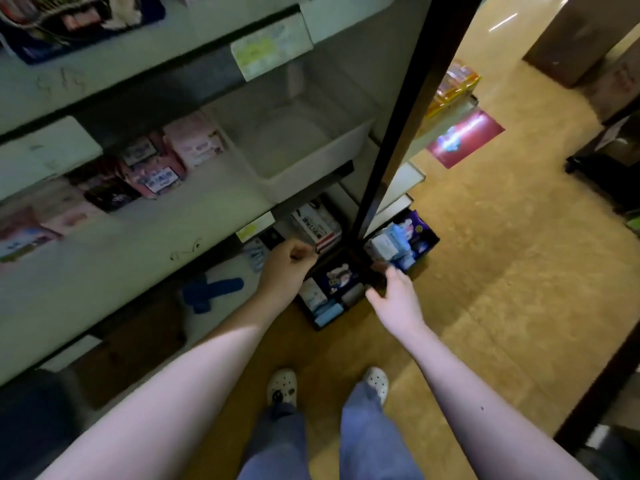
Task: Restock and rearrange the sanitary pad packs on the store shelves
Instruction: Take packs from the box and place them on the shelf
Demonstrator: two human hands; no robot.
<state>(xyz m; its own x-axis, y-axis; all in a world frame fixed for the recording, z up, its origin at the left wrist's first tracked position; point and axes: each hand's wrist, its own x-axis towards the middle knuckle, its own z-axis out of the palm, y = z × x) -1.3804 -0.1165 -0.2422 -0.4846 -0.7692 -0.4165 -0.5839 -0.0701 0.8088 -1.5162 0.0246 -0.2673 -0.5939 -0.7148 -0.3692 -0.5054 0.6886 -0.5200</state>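
Note:
My left hand (287, 265) reaches to the front of the low shelf, fingers curled beside a white pack with a red stripe (317, 225); blur hides whether it grips the pack. My right hand (394, 292) stretches down with fingers extended over the black basket (308, 317) on the floor. Its fingertips are close to a light blue pack (394, 240). Inside the basket lie a dark blue pack with a picture (337, 277), small light blue packs (327, 313) and purple packs (415, 230). Pink packs (194, 140) stand on the middle shelf.
A black upright post (398, 133) marks the shelf's end, right above the basket. A white bin (294, 147) sits on the middle shelf. A blue item (211, 289) lies on the low shelf. Tan aisle floor (519, 271) opens to the right, with orange packs (453, 84) beyond.

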